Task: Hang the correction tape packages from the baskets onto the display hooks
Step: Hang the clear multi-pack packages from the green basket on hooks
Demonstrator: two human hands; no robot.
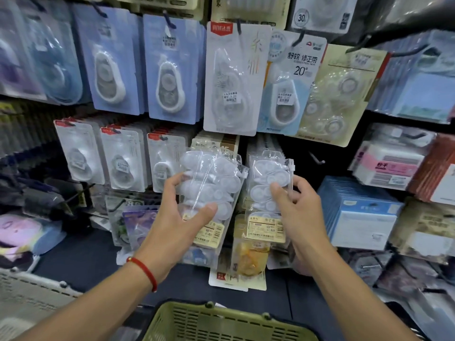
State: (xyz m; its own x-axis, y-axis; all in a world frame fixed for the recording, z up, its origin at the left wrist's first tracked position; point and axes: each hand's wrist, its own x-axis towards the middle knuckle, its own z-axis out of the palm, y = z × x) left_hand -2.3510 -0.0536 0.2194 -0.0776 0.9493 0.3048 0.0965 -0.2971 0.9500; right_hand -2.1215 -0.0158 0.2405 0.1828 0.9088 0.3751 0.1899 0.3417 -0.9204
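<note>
My left hand (pixel 181 219) grips a clear pack of several white correction tapes (pixel 211 190) with a yellow label at its bottom. My right hand (pixel 299 212) holds a second pack of the same kind (pixel 267 193), thumb and fingers pinching its upper right edge. Both packs are held up side by side in front of the lower display rows. A bare dark hook (pixel 316 159) sticks out just right of the right pack. The olive-green basket (pixel 221 321) sits below my arms at the bottom centre.
Carded correction tapes hang in rows above: blue cards (pixel 170 70), a white card (pixel 234 80), smaller white cards (pixel 125 161). Boxed stationery (pixel 364 212) fills the right shelves. A grey basket (pixel 32 294) stands at lower left.
</note>
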